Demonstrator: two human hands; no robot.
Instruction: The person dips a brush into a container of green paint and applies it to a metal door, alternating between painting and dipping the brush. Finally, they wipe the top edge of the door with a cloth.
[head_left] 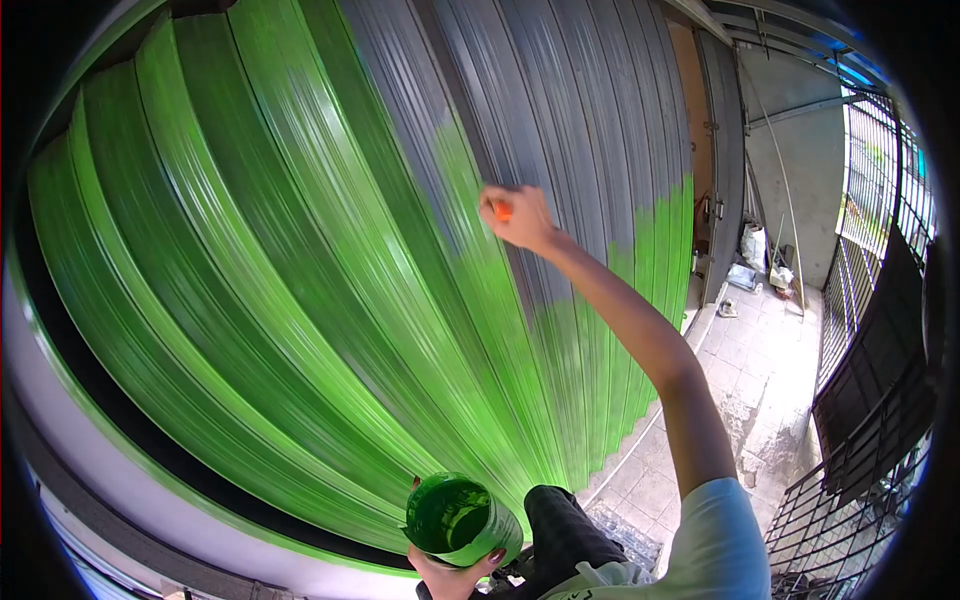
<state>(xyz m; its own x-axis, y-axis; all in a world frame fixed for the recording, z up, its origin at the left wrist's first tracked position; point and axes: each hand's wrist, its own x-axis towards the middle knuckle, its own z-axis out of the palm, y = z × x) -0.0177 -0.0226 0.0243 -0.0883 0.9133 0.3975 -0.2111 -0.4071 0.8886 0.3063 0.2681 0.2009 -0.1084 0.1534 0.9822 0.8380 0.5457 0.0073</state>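
Note:
My right hand [522, 216] is closed around a paintbrush, and only a bit of its orange handle [503, 211] shows; its bristles are hidden behind my fingers. That hand is up against a ribbed metal folding shutter [290, 250], at a border between wet-looking green paint and bare grey. Low in front of me, my left hand [450, 578] grips a paint bucket [507, 535] from underneath and the side. Green paint coats the bucket's inner wall, and some lies at the bottom.
Grey panels [600, 110] make up the shutter's upper right. A tiled walkway [735, 380] runs along its foot to bags [755, 245] by the far wall. Metal grilles [880, 190] line the right side. My dark-clothed knee [565, 525] is beside the bucket.

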